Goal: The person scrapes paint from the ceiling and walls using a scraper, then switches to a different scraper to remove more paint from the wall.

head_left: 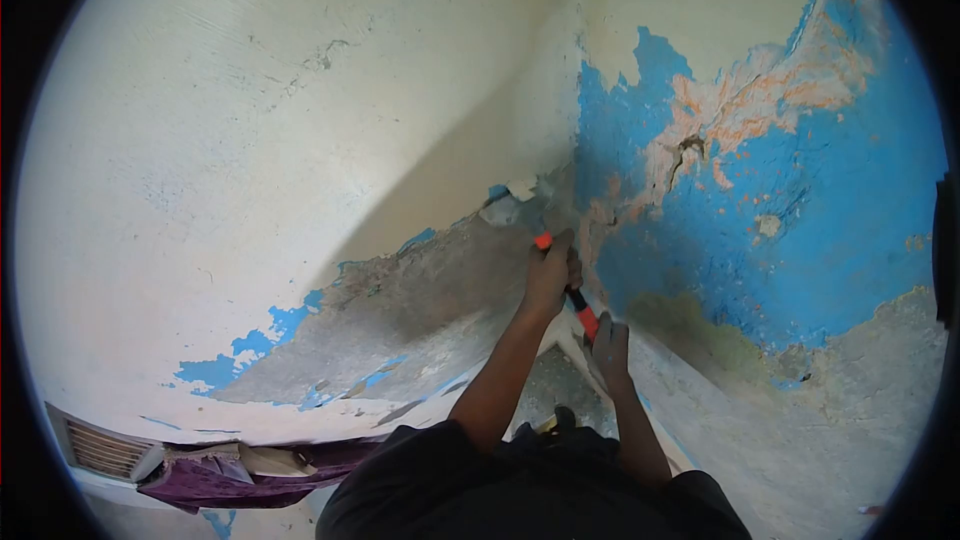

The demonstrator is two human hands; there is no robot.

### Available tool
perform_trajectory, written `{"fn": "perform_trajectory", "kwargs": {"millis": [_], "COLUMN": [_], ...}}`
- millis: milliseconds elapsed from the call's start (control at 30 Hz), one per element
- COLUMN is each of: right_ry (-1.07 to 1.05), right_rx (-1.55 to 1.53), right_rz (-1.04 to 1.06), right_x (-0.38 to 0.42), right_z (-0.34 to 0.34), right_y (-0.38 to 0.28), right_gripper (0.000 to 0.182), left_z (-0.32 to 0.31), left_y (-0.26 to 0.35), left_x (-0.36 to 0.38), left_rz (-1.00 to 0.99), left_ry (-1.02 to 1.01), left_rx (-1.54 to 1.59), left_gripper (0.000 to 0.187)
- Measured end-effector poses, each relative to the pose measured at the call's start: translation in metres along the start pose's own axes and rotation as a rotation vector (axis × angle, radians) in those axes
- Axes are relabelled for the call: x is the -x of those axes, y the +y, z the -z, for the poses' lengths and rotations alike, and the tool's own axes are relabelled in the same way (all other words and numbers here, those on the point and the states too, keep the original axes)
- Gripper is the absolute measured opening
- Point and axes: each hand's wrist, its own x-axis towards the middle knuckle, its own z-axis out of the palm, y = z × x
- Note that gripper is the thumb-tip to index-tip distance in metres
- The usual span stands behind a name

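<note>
A scraper-like tool with a red and black handle [586, 316] slants up toward the wall corner. My left hand [551, 273] is wrapped round its upper part, just below the red collar. Lower down, my right hand [610, 345] closes on the handle's red end. The tool's thin blade reaches the left wall beside a loose flake of cream paint [522, 189], at the edge between cream paint and bare grey plaster [440, 285]. Whether the blade touches the flake is hard to tell.
Peeling blue paint [780, 240] and a crack cover the right wall. A purple cloth [240, 480] with debris lies at the lower left, beside a slatted vent [103, 448]. Paint chips lie along the base of the left wall.
</note>
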Motion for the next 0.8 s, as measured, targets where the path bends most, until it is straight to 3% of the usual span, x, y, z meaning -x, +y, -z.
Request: {"fn": "perform_trajectory", "kwargs": {"millis": [133, 167, 267, 333, 400, 500, 633, 733, 800], "right_ry": [-0.026, -0.032, -0.006, -0.014, -0.007, 0.043, 0.019, -0.025, 0.011], "right_rx": [-0.098, -0.089, -0.166, -0.151, -0.166, -0.108, -0.204, -0.228, -0.163], "right_rz": [-0.094, -0.110, -0.111, -0.087, 0.008, -0.018, -0.020, -0.023, -0.090], "right_x": [0.020, 0.020, -0.004, -0.007, 0.002, 0.015, 0.000, 0.002, 0.017], "right_z": [-0.013, -0.016, -0.012, -0.009, -0.002, -0.020, -0.021, -0.007, -0.018], "right_y": [0.035, 0.043, -0.019, -0.001, -0.002, 0.035, -0.007, -0.018, 0.013], "right_gripper": [0.057, 0.055, 0.054, 0.053, 0.059, 0.059, 0.059, 0.060, 0.055], "left_z": [0.016, 0.017, 0.000, -0.011, -0.006, 0.010, -0.013, -0.005, 0.014], "left_y": [-0.033, -0.032, 0.002, 0.014, 0.001, -0.018, 0.025, 0.011, -0.021], "left_x": [0.001, -0.001, -0.001, -0.006, -0.003, 0.000, -0.008, -0.004, -0.008], "left_rz": [0.125, 0.071, -0.021, -0.017, 0.028, 0.054, 0.020, 0.026, 0.083], "left_ry": [0.092, 0.078, 0.028, -0.036, 0.007, 0.056, -0.021, -0.018, 0.016], "left_rx": [-0.023, -0.044, -0.080, -0.034, -0.008, -0.029, -0.085, -0.047, -0.067], "left_gripper": [0.035, 0.035, 0.034, 0.032, 0.030, 0.027, 0.026, 0.027, 0.027]}}
